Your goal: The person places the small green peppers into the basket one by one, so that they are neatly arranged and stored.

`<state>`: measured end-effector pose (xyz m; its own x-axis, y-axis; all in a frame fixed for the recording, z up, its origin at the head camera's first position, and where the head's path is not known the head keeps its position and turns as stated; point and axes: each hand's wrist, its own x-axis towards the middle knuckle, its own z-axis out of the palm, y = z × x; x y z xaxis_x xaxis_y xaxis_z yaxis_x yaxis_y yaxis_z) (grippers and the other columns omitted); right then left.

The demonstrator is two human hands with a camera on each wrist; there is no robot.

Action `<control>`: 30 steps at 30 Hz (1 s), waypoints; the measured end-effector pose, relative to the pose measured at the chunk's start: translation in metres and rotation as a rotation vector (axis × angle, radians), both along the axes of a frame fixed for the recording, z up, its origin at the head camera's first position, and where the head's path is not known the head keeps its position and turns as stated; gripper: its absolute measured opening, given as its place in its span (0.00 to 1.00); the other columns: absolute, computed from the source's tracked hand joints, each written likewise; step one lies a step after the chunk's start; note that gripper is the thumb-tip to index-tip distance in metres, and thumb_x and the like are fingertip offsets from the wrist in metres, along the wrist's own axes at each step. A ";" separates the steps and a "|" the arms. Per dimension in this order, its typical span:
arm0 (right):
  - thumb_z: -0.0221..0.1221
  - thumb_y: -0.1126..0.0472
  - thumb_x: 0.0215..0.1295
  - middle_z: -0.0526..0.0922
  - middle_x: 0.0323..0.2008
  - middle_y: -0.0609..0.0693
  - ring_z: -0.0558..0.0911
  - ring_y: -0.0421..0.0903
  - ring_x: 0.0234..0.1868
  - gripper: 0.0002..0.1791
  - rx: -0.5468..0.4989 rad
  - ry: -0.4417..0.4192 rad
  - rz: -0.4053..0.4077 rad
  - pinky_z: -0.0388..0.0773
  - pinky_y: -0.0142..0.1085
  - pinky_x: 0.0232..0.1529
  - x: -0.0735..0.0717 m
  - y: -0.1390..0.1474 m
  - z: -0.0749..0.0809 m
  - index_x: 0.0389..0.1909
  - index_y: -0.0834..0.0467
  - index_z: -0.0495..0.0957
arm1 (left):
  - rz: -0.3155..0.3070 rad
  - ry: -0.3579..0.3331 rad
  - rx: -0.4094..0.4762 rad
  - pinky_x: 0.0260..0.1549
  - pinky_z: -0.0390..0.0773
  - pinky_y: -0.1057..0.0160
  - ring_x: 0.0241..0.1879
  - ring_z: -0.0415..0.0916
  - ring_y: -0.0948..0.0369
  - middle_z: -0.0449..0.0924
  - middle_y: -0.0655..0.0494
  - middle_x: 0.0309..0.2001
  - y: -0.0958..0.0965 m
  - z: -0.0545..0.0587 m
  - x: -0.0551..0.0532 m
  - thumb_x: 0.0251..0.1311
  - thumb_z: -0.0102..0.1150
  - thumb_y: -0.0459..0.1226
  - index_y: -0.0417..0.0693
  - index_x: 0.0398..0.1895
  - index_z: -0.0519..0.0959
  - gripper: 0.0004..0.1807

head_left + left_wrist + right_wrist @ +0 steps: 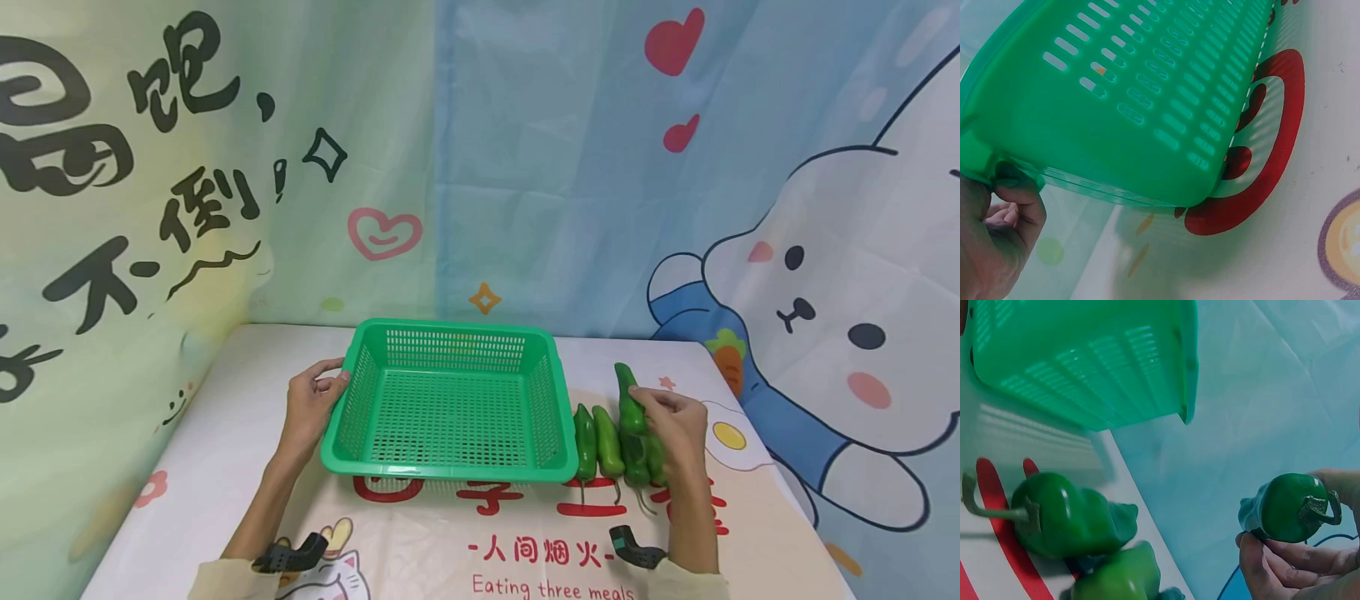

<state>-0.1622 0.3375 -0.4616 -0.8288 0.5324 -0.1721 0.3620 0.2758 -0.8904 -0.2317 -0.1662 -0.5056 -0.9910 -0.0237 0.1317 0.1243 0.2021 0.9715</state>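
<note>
A green plastic basket (450, 472) with slotted walls stands in the middle of the table in the head view. My left hand (313, 408) grips its rim on the left side, and the left wrist view shows the thumb and curled fingers at the basket's edge (979, 156). To the basket's right, my right hand (681, 425) holds a green pepper (628, 396) between thumb and fingers. The right wrist view shows the stem end of this held pepper (1291, 509). Below it, several green peppers (608, 442) lie side by side next to the basket, one partly hidden behind my right hand.
The table is covered with a printed cloth (420, 550) bearing red characters. A patterned curtain (525, 167) hangs behind the table and at both sides. Dark wrist cameras (296, 553) sit on both wrists.
</note>
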 end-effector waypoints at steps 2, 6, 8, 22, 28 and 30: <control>0.64 0.39 0.76 0.79 0.66 0.61 0.76 0.44 0.53 0.36 -0.018 0.000 -0.002 0.78 0.18 0.39 -0.001 -0.003 0.000 0.69 0.66 0.81 | 0.000 0.001 -0.005 0.26 0.87 0.68 0.25 0.88 0.64 0.89 0.26 0.40 0.001 0.000 0.000 0.83 0.56 0.36 0.29 0.70 0.76 0.22; 0.64 0.40 0.76 0.79 0.68 0.61 0.78 0.46 0.54 0.36 -0.038 -0.003 0.001 0.79 0.18 0.39 -0.003 -0.009 0.002 0.69 0.64 0.81 | 0.001 0.004 0.000 0.26 0.87 0.68 0.25 0.88 0.65 0.89 0.25 0.40 0.002 0.001 0.001 0.83 0.56 0.36 0.29 0.70 0.76 0.22; 0.64 0.40 0.77 0.79 0.69 0.62 0.77 0.47 0.56 0.36 -0.046 -0.007 0.011 0.78 0.17 0.40 -0.004 -0.012 0.003 0.70 0.64 0.80 | -0.001 0.005 0.009 0.26 0.88 0.68 0.25 0.88 0.65 0.89 0.26 0.40 0.002 0.001 0.001 0.83 0.56 0.36 0.28 0.69 0.76 0.22; 0.67 0.45 0.76 0.86 0.48 0.46 0.82 0.35 0.43 0.30 -0.066 0.084 0.039 0.83 0.22 0.41 -0.011 -0.035 0.016 0.64 0.65 0.85 | 0.009 -0.003 0.016 0.27 0.88 0.68 0.26 0.89 0.64 0.90 0.30 0.40 0.001 0.004 0.001 0.83 0.57 0.36 0.28 0.70 0.76 0.23; 0.68 0.47 0.75 0.87 0.37 0.36 0.83 0.32 0.38 0.28 -0.085 0.128 0.056 0.84 0.23 0.41 -0.012 -0.044 0.018 0.62 0.67 0.86 | 0.017 -0.012 0.027 0.28 0.88 0.69 0.27 0.89 0.64 0.91 0.30 0.40 0.002 0.005 0.002 0.83 0.57 0.37 0.30 0.70 0.77 0.22; 0.68 0.47 0.76 0.87 0.36 0.35 0.83 0.32 0.37 0.28 -0.089 0.132 0.058 0.84 0.23 0.40 -0.012 -0.047 0.019 0.62 0.67 0.86 | 0.018 -0.011 0.022 0.28 0.88 0.69 0.27 0.89 0.64 0.90 0.29 0.41 0.002 0.004 0.002 0.83 0.56 0.37 0.29 0.70 0.76 0.22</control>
<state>-0.1740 0.2901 -0.4430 -0.8763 0.4703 -0.1039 0.2261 0.2112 -0.9509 -0.2294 -0.1642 -0.5018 -0.9918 -0.0439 0.1199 0.1100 0.1830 0.9769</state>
